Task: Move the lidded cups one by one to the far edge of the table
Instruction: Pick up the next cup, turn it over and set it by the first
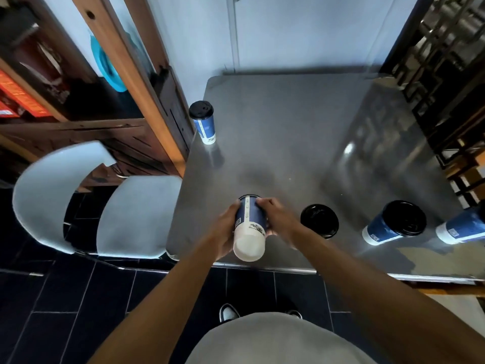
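Over the table's (288,132) near edge, both hands, left (224,233) and right (274,215), grip one cup (250,227) tilted, base toward the person, lid pointing toward the far edge.

Steel table (288,132) bears four lidded cups (393,223), one perhaps cut off at right.

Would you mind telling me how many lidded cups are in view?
5: held cup in both hands, one at left edge, three along near edge, the last cropped.
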Motion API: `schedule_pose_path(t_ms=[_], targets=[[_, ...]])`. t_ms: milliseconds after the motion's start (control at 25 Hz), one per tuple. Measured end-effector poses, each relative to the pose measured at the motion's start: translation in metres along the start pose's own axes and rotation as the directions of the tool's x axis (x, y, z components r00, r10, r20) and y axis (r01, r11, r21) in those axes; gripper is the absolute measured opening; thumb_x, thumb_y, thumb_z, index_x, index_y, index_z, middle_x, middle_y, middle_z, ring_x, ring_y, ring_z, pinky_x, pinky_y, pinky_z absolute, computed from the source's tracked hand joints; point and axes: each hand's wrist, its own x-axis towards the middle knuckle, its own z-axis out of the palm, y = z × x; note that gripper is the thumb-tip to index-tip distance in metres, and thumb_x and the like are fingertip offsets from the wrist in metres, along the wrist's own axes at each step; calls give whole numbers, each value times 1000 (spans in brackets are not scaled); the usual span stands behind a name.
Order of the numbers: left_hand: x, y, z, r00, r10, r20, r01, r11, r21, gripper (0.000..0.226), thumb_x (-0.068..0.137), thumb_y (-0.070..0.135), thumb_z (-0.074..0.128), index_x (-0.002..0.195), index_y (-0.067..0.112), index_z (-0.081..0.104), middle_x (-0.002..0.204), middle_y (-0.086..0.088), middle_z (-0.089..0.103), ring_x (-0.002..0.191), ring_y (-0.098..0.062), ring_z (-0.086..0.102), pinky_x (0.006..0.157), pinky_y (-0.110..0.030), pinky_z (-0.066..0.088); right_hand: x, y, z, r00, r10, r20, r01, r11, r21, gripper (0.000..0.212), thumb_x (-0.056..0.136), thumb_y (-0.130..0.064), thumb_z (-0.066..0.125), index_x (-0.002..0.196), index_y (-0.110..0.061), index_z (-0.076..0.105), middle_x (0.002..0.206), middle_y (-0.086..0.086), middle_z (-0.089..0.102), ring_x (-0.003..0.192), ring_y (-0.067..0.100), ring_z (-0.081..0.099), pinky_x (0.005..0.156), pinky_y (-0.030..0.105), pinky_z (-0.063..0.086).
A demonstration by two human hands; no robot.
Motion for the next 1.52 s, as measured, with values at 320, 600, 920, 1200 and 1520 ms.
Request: schedule_pose_path(t_ms=[320,600,920,1200,1520], targets=[[6,10,-19,981,-186,-47,184,982,-40,51,107,47,33,117,6,61,76,-16,74,57,-25,71,50,-30,57,14,10,21,996,59,-70,-57,998,19,49,90,-54,54,112,-11,58,74,12,61,48,20,57,49,32,51],[14,14,-27,976,-214,-38,211,974,-79,51,108,46,32,117,5,61,76,-16,74,57,-25,71,49,-30,58,23,10,25,995,63,-74,-61,998,31,54,73,-64,54,102,-19,59,80,12,67,56,23,62,52,33,54],[13,13,-38,984,-152,88,148,988,50,55,98,51,57,123,3,63,92,-17,77,72,-29,76,59,-35,61,19,9,24,996,-76,-51,72,994,-82,23,99,-42,57,112,-23,58,96,8,68,70,25,68,58,36,59],[22,-8,-55,992,70,101,-112,853,510,61,70,1,86,125,17,66,114,-3,78,107,-20,73,85,-29,55,9,15,15,968,-251,6,251,964,-87,26,70,-31,65,96,-29,61,112,0,64,94,19,69,81,37,60],[38,-48,-59,972,213,103,-226,710,667,92,60,19,93,136,36,44,120,8,67,108,-7,66,90,-24,55,7,4,24,929,-367,-48,257,731,-632,39,89,-60,44,114,-31,54,114,-3,40,93,11,53,70,19,44]])
